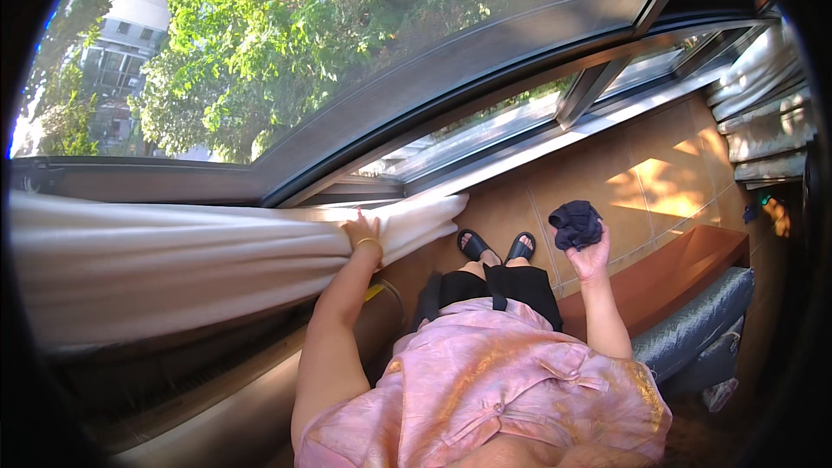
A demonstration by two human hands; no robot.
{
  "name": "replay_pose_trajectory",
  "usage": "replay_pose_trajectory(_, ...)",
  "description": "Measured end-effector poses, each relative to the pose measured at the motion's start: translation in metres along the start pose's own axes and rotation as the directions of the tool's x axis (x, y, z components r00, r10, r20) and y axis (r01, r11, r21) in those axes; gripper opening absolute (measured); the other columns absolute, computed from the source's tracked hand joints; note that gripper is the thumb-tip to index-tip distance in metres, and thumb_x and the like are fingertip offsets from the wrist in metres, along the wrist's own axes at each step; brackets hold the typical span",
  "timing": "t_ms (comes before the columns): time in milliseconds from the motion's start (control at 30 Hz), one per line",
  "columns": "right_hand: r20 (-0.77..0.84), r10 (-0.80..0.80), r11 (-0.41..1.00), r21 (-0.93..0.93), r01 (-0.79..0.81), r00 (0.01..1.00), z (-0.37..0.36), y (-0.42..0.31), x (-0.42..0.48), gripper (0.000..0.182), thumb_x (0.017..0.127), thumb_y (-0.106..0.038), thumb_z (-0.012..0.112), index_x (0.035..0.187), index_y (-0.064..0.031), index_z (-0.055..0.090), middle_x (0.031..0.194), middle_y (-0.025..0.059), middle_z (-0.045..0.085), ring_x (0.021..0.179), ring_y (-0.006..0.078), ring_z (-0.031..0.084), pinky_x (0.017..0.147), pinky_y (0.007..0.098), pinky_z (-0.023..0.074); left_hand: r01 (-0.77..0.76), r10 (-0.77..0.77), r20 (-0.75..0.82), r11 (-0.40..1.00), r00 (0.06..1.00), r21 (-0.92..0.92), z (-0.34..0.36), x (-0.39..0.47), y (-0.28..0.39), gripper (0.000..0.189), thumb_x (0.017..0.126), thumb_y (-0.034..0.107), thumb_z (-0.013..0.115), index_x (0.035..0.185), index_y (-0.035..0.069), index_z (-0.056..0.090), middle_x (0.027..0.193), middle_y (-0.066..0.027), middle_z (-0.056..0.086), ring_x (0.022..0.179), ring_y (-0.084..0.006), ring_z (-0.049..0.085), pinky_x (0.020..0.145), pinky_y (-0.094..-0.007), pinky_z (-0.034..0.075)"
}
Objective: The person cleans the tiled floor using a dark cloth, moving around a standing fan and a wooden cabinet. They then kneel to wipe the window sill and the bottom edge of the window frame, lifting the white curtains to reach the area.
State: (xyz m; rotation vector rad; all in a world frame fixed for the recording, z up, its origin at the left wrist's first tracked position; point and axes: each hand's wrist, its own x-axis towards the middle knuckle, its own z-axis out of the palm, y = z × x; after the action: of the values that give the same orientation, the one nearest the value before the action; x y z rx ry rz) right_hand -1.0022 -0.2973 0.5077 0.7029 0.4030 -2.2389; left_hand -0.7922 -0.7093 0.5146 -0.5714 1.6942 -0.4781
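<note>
My left hand point(364, 234) grips the folds of a long white curtain point(195, 240) that hangs beside the window, and some of its fingers are lost in the fabric. A thin bracelet circles that wrist. In my right hand point(590, 259) is a crumpled dark navy cloth point(576, 225), held up over the tiled floor point(585, 175). The palm faces up, and the cloth covers most of the fingers.
A large dark-framed window point(448, 58) spans the front, with low panes point(487, 130) beneath. To the right stand a brown wooden bench-like piece point(676, 273) and a grey-blue silvery padded item point(695, 318). Another curtain point(760, 110) hangs far right. My black sandals point(476, 246) rest on the floor.
</note>
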Motion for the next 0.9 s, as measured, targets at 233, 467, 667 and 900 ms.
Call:
replay_pose_trajectory(233, 0.006, 0.151, 0.989, -0.003, -0.151, 0.989, -0.033, -0.008, 0.021, 0.057, 0.087, -0.038, 0.057, 0.136, -0.0088, 0.049, 0.135, 0.0154, 0.053, 0.123, 0.0343, 0.052, 0.103, 0.0538, 0.0421, 0.227, -0.142, 0.302, 0.936, 0.943, -0.269, 0.167, 0.018, 0.006, 0.058, 0.101, 0.035, 0.040, 0.154, 0.022, 0.022, 0.151, -0.0135, 0.037, 0.133, -0.0287, 0.043, 0.101, -0.0493, 0.033)
replay_pose_trajectory(467, 0.028, 0.137, 0.980, -0.150, -0.131, 0.990, -0.067, -0.016, 0.085, 0.052, 0.092, -0.040, 0.053, 0.133, -0.0086, 0.051, 0.131, 0.0123, 0.057, 0.119, 0.0316, 0.055, 0.099, 0.0505, 0.0471, 0.048, -0.036, -0.191, 0.997, 0.981, 0.060, 0.165, 0.018, 0.039, 0.055, 0.102, 0.021, 0.030, 0.155, 0.025, 0.014, 0.161, -0.0138, 0.013, 0.149, -0.0330, 0.005, 0.115, -0.0601, 0.000)
replay_pose_trajectory(667, 0.106, 0.126, 0.984, -0.139, -0.111, 0.986, -0.091, -0.004, 0.171, 0.052, 0.087, -0.034, 0.069, 0.128, -0.0068, 0.052, 0.119, 0.0106, 0.062, 0.110, 0.0285, 0.060, 0.091, 0.0496, 0.0515, 0.012, 0.049, -0.197, 0.955, 0.979, 0.296, 0.148, 0.069, 0.047, 0.057, 0.103, 0.027, 0.029, 0.155, 0.032, 0.005, 0.162, -0.0132, -0.002, 0.148, -0.0375, 0.000, 0.113, -0.0640, -0.005)
replay_pose_trajectory(900, -0.110, -0.234, 0.915, -0.361, 0.180, 0.966, -0.205, -0.002, 0.319, 0.022, 0.082, -0.005, 0.059, 0.104, -0.0040, 0.056, 0.074, 0.0128, 0.063, 0.054, 0.0190, 0.057, 0.042, 0.0296, 0.0411, 0.159, -0.179, -0.084, 0.966, 0.980, -0.203, 0.139, 0.106, 0.027, 0.052, 0.096, 0.018, 0.049, 0.145, 0.028, 0.040, 0.119, -0.0085, 0.063, 0.108, -0.0228, 0.062, 0.092, -0.0395, 0.043)
